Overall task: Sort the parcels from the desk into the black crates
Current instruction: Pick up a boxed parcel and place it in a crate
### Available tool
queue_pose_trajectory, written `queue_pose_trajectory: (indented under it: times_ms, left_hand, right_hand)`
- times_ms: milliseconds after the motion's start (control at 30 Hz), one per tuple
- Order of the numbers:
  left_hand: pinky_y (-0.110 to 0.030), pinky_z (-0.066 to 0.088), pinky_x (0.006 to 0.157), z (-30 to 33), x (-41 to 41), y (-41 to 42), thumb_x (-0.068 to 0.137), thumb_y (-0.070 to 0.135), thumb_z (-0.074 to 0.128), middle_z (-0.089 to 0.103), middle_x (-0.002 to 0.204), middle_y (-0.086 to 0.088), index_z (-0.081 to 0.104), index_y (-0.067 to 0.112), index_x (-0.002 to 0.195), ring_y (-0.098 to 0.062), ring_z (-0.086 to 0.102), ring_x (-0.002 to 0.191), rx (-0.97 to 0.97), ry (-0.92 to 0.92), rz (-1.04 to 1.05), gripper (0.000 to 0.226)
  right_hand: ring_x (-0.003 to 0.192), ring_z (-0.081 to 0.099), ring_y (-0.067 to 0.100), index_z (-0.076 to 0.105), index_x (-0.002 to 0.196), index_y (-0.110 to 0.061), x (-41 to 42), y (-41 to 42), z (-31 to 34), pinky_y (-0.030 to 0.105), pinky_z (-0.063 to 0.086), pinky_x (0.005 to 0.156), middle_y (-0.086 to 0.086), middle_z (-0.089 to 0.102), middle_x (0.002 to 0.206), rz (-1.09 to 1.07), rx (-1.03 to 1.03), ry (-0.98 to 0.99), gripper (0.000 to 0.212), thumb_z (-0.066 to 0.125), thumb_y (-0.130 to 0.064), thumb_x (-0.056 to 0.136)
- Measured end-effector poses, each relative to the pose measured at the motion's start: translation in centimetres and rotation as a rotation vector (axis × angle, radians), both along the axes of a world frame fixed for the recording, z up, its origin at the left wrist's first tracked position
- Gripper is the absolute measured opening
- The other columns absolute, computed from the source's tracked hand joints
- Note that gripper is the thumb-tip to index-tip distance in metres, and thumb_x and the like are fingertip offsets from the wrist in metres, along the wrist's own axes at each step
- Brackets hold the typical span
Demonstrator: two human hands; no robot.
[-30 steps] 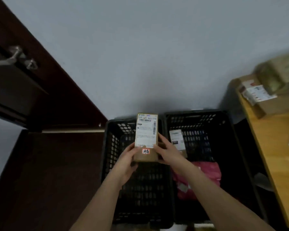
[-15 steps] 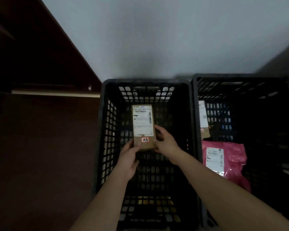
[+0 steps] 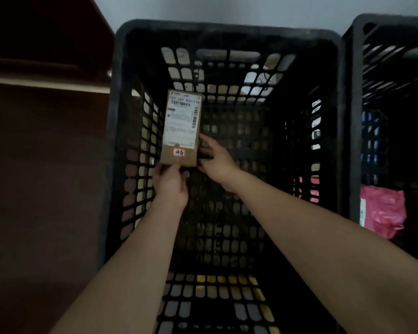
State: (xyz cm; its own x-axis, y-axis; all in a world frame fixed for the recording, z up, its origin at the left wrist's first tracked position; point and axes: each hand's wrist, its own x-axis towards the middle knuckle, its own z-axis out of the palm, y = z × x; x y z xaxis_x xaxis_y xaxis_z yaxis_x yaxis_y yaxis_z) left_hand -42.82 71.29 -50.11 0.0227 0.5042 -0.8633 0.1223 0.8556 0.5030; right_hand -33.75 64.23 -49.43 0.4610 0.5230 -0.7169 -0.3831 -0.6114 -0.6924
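Observation:
A small brown cardboard parcel [image 3: 182,127] with a white shipping label and a red-edged sticker is held deep inside the left black crate [image 3: 229,28], close to its left wall. My left hand [image 3: 170,182] grips the parcel's near bottom edge from below. My right hand [image 3: 214,156] holds its right lower side, thumb on the edge. Both forearms reach down into the crate. Whether the parcel touches the crate floor cannot be told.
A second black crate [image 3: 381,22] stands to the right, holding a pink plastic mailer [image 3: 384,210]. Dark brown wooden furniture [image 3: 41,165] flanks the left crate. A pale wall runs behind both crates.
Both hands have lowered the parcel from above the crates' rims down into the left crate. The view has closed in, and the desk with its parcels has left the frame.

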Motion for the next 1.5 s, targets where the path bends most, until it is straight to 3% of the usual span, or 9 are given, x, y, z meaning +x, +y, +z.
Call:
queue_pose_trajectory:
  times_ms: [33, 167, 300, 467, 533, 633, 800, 1167, 1500]
  left_hand:
    - [-0.017, 0.050, 0.057, 0.2, 0.1, 0.1, 0.093, -0.001, 0.058, 0.066, 0.114, -0.005, 0.048, 0.017, 0.140, -0.011, 0.062, 0.084, -0.002, 0.010, 0.006, 0.051]
    - [-0.022, 0.048, 0.072, 1.5, 0.3, -0.2, 0.091, 0.000, 0.062, 0.061, 0.128, -0.010, 0.043, 0.010, 0.143, -0.015, 0.059, 0.099, -0.032, 0.031, -0.076, 0.056]
    - [-0.044, 0.057, 0.086, 5.0, -0.3, -1.1, 0.083, 0.010, 0.063, 0.064, 0.120, -0.014, 0.050, 0.010, 0.138, -0.028, 0.064, 0.101, -0.011, 0.155, -0.392, 0.056]
    - [-0.030, 0.044, 0.088, 12.3, -1.0, -2.0, 0.097, 0.014, 0.054, 0.056, 0.126, -0.004, 0.048, 0.013, 0.138, -0.021, 0.054, 0.110, 0.125, 0.228, -0.841, 0.041]
    - [-0.028, 0.043, 0.091, 15.1, -1.5, -2.2, 0.096, 0.016, 0.054, 0.056, 0.116, 0.003, 0.050, 0.017, 0.117, -0.016, 0.052, 0.103, 0.273, 0.279, -1.055, 0.021]
    - [-0.038, 0.040, 0.106, 20.0, -1.3, -2.5, 0.095, 0.026, 0.057, 0.042, 0.141, -0.009, 0.040, 0.013, 0.141, -0.028, 0.046, 0.123, 0.537, 0.388, -1.403, 0.051]
    - [-0.051, 0.013, 0.120, 29.1, 0.6, -5.2, 0.099, 0.041, 0.048, -0.010, 0.163, -0.008, 0.003, 0.023, 0.157, -0.040, -0.001, 0.148, 0.759, 0.535, -1.685, 0.076]
    - [-0.058, 0.000, 0.118, 40.9, 8.2, -18.4, 0.102, 0.044, 0.040, -0.025, 0.161, -0.005, -0.014, 0.028, 0.155, -0.036, -0.014, 0.149, 1.263, 0.472, -1.956, 0.077]
    - [-0.058, 0.003, 0.119, 44.8, 13.8, -40.4, 0.101, 0.042, 0.044, -0.024, 0.161, -0.006, -0.005, 0.027, 0.157, -0.037, -0.015, 0.149, 1.399, 0.357, -2.031, 0.076]
  right_hand:
    - [0.133, 0.045, 0.015, 0.029, 0.153, -0.033, -0.1, 0.1, 0.1, 0.033, 0.045, 0.107, 0.003, 0.045, 0.148, 0.035, -0.003, 0.006, 0.074, 0.049, 0.008, 0.095]
    - [0.141, 0.034, 0.013, 0.014, 0.157, -0.032, -0.1, -0.2, 1.9, 0.011, 0.027, 0.100, 0.000, 0.033, 0.157, 0.181, -0.062, -0.053, 0.077, 0.047, 0.003, 0.098]
    - [0.141, 0.031, 0.014, 0.009, 0.157, -0.028, 0.2, -1.8, 5.4, 0.005, 0.019, 0.100, -0.001, 0.030, 0.157, 0.294, -0.104, -0.204, 0.079, 0.052, -0.002, 0.097]
    - [0.151, 0.003, 0.029, 0.005, 0.157, -0.036, 0.1, -4.8, 11.3, 0.042, 0.006, 0.124, 0.003, 0.009, 0.165, 0.514, -0.312, -0.463, 0.083, 0.059, -0.023, 0.095]
    - [0.151, -0.008, 0.030, 0.002, 0.156, -0.040, 0.0, -6.3, 14.4, 0.046, -0.003, 0.123, 0.002, -0.002, 0.166, 0.577, -0.349, -0.536, 0.083, 0.057, -0.027, 0.096]
    - [0.150, -0.016, 0.031, 0.002, 0.156, -0.041, 0.0, -8.8, 20.3, 0.049, -0.010, 0.119, 0.000, -0.012, 0.165, 0.586, -0.352, -0.695, 0.082, 0.056, -0.027, 0.096]
    - [0.149, -0.018, 0.034, 0.000, 0.156, -0.042, 0.4, -13.3, 28.7, 0.052, -0.013, 0.117, 0.001, -0.017, 0.164, 0.487, -0.418, -0.876, 0.082, 0.055, -0.028, 0.096]
    - [0.149, -0.018, 0.036, -0.007, 0.155, -0.042, 3.5, -29.3, 39.8, 0.058, -0.011, 0.117, 0.002, -0.020, 0.163, 0.204, -0.614, -1.026, 0.081, 0.051, -0.029, 0.100]
    - [0.150, -0.013, 0.035, -0.004, 0.155, -0.042, 5.3, -52.7, 43.7, 0.058, -0.004, 0.118, 0.001, -0.016, 0.164, 0.005, -0.657, -0.985, 0.080, 0.050, -0.024, 0.099]
